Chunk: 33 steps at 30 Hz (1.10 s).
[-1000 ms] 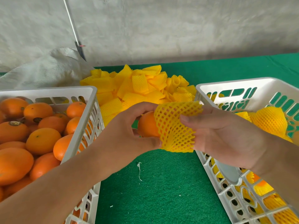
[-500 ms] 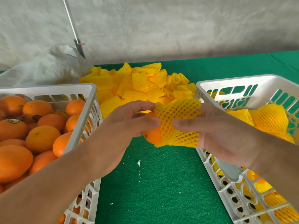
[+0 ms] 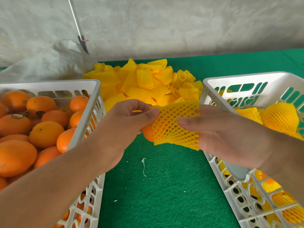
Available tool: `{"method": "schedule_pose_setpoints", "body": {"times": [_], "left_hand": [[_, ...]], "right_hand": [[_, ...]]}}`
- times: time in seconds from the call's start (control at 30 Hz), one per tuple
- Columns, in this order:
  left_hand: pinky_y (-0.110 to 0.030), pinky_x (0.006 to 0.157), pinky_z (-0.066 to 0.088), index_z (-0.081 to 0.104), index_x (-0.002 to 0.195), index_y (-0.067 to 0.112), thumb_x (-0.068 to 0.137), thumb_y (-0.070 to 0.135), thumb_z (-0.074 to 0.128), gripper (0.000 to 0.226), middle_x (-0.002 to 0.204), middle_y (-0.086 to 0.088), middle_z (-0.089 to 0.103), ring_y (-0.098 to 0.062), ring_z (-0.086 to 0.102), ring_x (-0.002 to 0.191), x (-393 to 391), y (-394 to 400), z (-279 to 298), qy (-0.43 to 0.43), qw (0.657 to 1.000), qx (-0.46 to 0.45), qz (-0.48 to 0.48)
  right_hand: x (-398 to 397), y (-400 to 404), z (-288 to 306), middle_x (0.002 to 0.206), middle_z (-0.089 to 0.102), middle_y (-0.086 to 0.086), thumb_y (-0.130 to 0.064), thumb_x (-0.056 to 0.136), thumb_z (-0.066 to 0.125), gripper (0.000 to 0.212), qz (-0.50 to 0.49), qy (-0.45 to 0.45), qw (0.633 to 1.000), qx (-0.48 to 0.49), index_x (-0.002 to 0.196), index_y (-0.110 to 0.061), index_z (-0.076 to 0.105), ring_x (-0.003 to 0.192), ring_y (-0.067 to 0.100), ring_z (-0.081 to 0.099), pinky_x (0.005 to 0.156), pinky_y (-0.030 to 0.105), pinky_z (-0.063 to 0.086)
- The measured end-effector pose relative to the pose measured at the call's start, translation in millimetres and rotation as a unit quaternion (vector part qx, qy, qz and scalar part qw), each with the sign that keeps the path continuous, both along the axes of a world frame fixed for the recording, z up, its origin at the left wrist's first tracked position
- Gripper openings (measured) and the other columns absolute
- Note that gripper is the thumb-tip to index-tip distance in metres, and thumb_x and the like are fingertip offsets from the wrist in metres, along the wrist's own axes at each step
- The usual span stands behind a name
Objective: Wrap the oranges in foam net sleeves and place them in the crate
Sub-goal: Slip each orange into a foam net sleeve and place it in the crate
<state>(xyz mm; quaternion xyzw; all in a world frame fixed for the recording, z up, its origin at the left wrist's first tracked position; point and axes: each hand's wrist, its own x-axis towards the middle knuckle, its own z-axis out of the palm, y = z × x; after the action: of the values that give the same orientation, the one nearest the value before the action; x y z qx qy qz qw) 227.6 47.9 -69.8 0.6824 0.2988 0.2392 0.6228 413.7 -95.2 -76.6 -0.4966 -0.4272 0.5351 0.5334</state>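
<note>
Both hands pinched the yellow foam net sleeve half over the round orange; stretching evenly should seat it.

A bare strip of green surface runs between my two crates: left crate and right crate. The sleeve pile blocks its far end.

Yellow net sleeve, orange fruit
</note>
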Motion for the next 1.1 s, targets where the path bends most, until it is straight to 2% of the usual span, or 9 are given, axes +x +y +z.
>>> {"method": "schedule_pose_setpoints", "body": {"times": [0.4, 0.6, 0.63, 0.67, 0.7, 0.73, 0.83, 0.9, 1.1], "left_hand": [[-0.048, 0.101, 0.059, 0.068, 0.088, 0.007, 0.104, 0.014, 0.062, 0.019, 0.106, -0.008, 0.075, -0.021, 0.069, 0.111, 2, 8, -4, 0.009, 0.996, -0.079, 0.033], [-0.046, 0.097, 0.062, 0.068, 0.090, 0.002, 0.103, 0.009, 0.061, 0.016, 0.114, -0.020, 0.076, -0.028, 0.072, 0.114, 3, 8, -3, -0.016, 0.991, -0.132, 0.023], [-0.047, 0.096, 0.062, 0.068, 0.089, 0.002, 0.102, 0.008, 0.062, 0.015, 0.111, -0.019, 0.078, -0.029, 0.074, 0.112, 3, 9, -3, -0.022, 0.989, -0.141, 0.029], [-0.047, 0.095, 0.062, 0.068, 0.089, 0.002, 0.101, 0.006, 0.062, 0.015, 0.108, -0.017, 0.079, -0.028, 0.075, 0.109, 3, 10, -4, -0.027, 0.988, -0.147, 0.035], [-0.047, 0.094, 0.062, 0.068, 0.088, 0.003, 0.101, 0.006, 0.063, 0.015, 0.105, -0.016, 0.079, -0.028, 0.076, 0.106, 3, 10, -4, -0.030, 0.988, -0.148, 0.037], [-0.047, 0.093, 0.063, 0.069, 0.087, 0.003, 0.101, 0.005, 0.063, 0.015, 0.104, -0.015, 0.080, -0.028, 0.076, 0.105, 3, 10, -5, -0.031, 0.988, -0.147, 0.037], [-0.047, 0.093, 0.063, 0.068, 0.085, 0.004, 0.101, 0.006, 0.063, 0.016, 0.108, -0.019, 0.079, -0.030, 0.076, 0.107, 2, 11, -6, -0.030, 0.989, -0.141, 0.031], [-0.048, 0.095, 0.062, 0.068, 0.088, 0.002, 0.101, 0.005, 0.062, 0.015, 0.113, -0.022, 0.077, -0.034, 0.074, 0.112, 2, 12, -7, -0.026, 0.990, -0.138, 0.036], [-0.048, 0.100, 0.059, 0.067, 0.088, 0.002, 0.103, 0.006, 0.060, 0.017, 0.120, -0.028, 0.072, -0.038, 0.070, 0.118, 2, 10, -5, -0.025, 0.992, -0.123, 0.024]], "right_hand": [[7, 7, -1, 0.136, 0.071, 0.010, -0.042, 0.098, 0.068, 0.045, -0.061, -0.024, 0.998, -0.019, 0.131, -0.012, 0.073, 0.130, 0.035, 0.064, 0.118, 0.053, 0.044], [7, 14, -2, 0.132, 0.071, 0.017, -0.103, 0.059, 0.058, 0.107, -0.200, -0.169, 0.963, -0.065, 0.136, -0.028, 0.069, 0.120, 0.033, 0.070, 0.115, 0.052, 0.044], [10, 15, -3, 0.127, 0.072, 0.021, -0.099, 0.060, 0.059, 0.110, -0.209, -0.120, 0.968, -0.066, 0.132, -0.017, 0.069, 0.111, 0.034, 0.071, 0.113, 0.074, 0.034], [11, 16, -4, 0.115, 0.068, 0.032, -0.091, 0.069, 0.062, 0.103, -0.213, -0.072, 0.973, -0.055, 0.127, -0.006, 0.069, 0.094, 0.037, 0.066, 0.117, 0.061, 0.039], [10, 15, -4, 0.102, 0.060, 0.035, -0.076, 0.084, 0.064, 0.090, -0.216, -0.045, 0.975, -0.041, 0.127, 0.002, 0.066, 0.081, 0.041, 0.053, 0.080, 0.057, 0.039], [10, 15, -4, 0.095, 0.052, 0.032, -0.053, 0.097, 0.065, 0.068, -0.217, -0.039, 0.975, -0.035, 0.127, 0.007, 0.063, 0.074, 0.042, 0.044, 0.079, 0.045, 0.028], [10, 6, -6, 0.107, 0.078, 0.015, -0.003, 0.103, 0.058, 0.025, -0.167, -0.119, 0.978, -0.041, 0.120, -0.007, 0.076, 0.096, 0.038, 0.073, 0.100, 0.048, 0.057], [9, 3, -3, 0.119, 0.078, 0.010, 0.001, 0.102, 0.059, 0.031, -0.145, -0.141, 0.978, -0.058, 0.121, -0.014, 0.078, 0.118, 0.039, 0.071, 0.115, 0.054, 0.048], [8, 2, -1, 0.110, 0.081, 0.005, -0.020, 0.096, 0.073, 0.019, -0.160, -0.218, 0.961, -0.062, 0.110, -0.030, 0.083, 0.110, 0.031, 0.076, 0.110, 0.052, 0.053]]}}
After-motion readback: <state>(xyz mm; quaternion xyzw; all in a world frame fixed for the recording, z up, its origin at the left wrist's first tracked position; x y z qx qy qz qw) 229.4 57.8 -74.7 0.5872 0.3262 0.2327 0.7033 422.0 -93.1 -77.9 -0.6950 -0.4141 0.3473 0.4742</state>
